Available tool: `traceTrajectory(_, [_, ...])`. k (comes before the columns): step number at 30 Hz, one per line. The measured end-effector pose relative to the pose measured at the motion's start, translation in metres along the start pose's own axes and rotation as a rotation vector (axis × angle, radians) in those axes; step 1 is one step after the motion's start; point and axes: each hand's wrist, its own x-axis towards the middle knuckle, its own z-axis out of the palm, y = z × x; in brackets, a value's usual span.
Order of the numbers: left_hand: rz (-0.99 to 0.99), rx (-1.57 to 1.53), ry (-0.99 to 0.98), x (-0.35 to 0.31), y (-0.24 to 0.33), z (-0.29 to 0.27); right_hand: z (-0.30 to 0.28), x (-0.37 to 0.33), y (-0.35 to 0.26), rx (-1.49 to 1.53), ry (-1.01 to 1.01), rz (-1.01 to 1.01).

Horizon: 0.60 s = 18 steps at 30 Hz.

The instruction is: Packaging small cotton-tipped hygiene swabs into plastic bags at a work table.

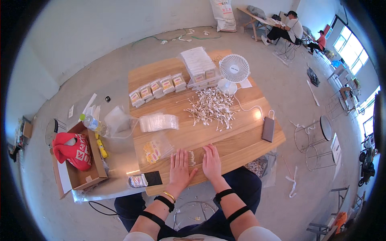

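Observation:
My left hand (181,168) lies on the wooden table with its fingers stretched out, along the left side of a small aligned bunch of cotton swabs (191,158). To the right of the bunch, a small gap away, my right hand (211,161) rests on the tabletop, fingers extended and slightly bent, holding nothing. Farther back lies a large loose heap of cotton swabs (212,108). Left of my left hand are yellow printed cards (152,152) and clear plastic bags (163,144). A stack of clear bags (159,122) lies behind them.
Filled swab packs (157,88) line the back left, beside a clear bin of packs (200,66). A white fan (234,69) is cabled to a grey power bank (268,129). A carton (90,176) with a red bag stands left. Two people sit working far right.

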Motion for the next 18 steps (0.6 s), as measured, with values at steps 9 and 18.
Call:
traceTrajectory(9, [0.041, -0.051, 0.000, -0.010, -0.002, 0.002, 0.001, -0.003, 0.007, -0.075, -0.043, -0.095])
traceTrajectory(18, [0.039, -0.008, 0.013, -0.020, -0.010, -0.001, 0.012, 0.014, -0.014, -0.030, -0.143, -0.169])
